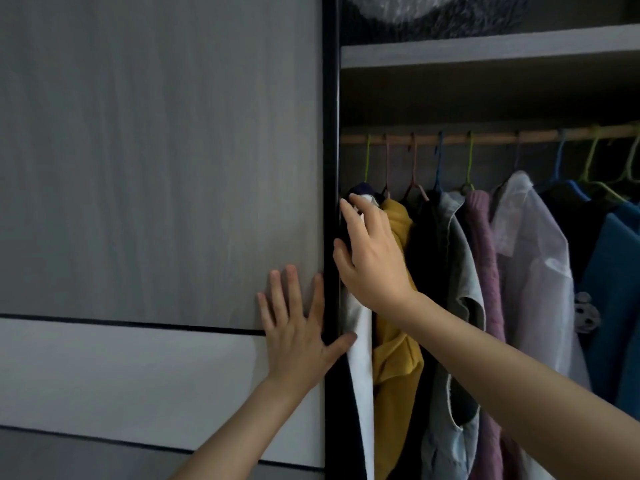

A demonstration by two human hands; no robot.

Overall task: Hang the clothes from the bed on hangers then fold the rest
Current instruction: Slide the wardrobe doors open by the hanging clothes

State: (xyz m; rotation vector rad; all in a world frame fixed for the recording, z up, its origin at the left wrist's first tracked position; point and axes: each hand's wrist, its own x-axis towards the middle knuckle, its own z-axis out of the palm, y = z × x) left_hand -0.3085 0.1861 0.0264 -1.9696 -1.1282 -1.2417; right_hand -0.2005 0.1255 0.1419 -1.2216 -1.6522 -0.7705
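Grey wood-grain sliding wardrobe door (pixel 156 168) fills the view from 7 to 11 o'clock; the open bay is seen from 1 to 5 o'clock, under a pale grey shelf (pixel 485 50). Along a wooden rail (pixel 491 137) at 2 o'clock, coloured hangers are already loaded: a mustard-yellow top (pixel 394 358), a grey denim vest (pixel 460 271), a mauve knitted jumper (pixel 485 254), a sheer white shirt (pixel 533 254) and a blue garment (pixel 609 306) at 3 o'clock.

At the far left of the row, tight against the door's black edge, a white-and-navy garment (pixel 360 358) is hung — it is judged to be the piece in hand. The right hand (pixel 370 258) is laid over its shoulder with fingers fairly straight, so the garment is pressed, not grasped. The left hand (pixel 298 337) is spread flat on the door at 7 o'clock, gripping nothing, with its thumb at the door's edge just beside the white cloth.

Hanging is judged to be well under way — what remains cannot be told, since the bed is out of view and no folded pile is seen. No brand, label or legible writing is found; a pale motif at 4 o'clock is too small to be read.
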